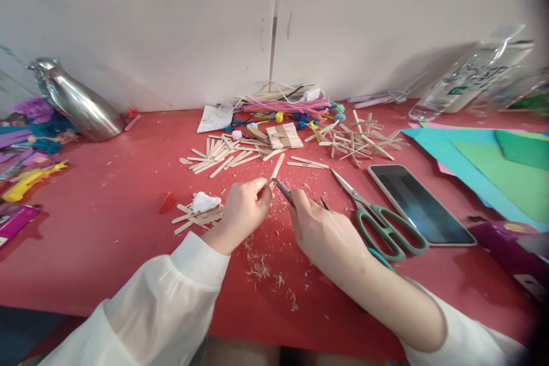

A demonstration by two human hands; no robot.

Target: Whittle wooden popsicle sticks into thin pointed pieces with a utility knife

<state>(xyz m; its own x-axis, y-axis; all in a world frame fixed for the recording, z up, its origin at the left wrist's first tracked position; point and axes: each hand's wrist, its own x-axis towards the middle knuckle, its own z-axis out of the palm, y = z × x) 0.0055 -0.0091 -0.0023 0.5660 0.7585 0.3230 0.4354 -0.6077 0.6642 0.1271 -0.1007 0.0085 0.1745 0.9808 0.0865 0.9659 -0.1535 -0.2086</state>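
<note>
My left hand (247, 206) pinches the lower end of a wooden craft stick (278, 166), which points up and away from me. Against that end lies the dark metal tip of a small tool (285, 193), whose rest is hidden in my right hand (319, 229). The fingers of my right hand are wrapped round it. Thin wood shavings (259, 267) are scattered on the red table (141, 274) below and around both hands. Left of my left hand, a white crumpled piece (205, 202) rests on several short sticks (185, 221).
Green-handled scissors (388, 231) and a phone (422, 206) lie right of my right hand. Beyond are stick piles (218, 154), pipe cleaners (283, 105) and a bottle (454, 83). Coloured paper (484, 166) lies right, a metal jug (83, 104) stands left.
</note>
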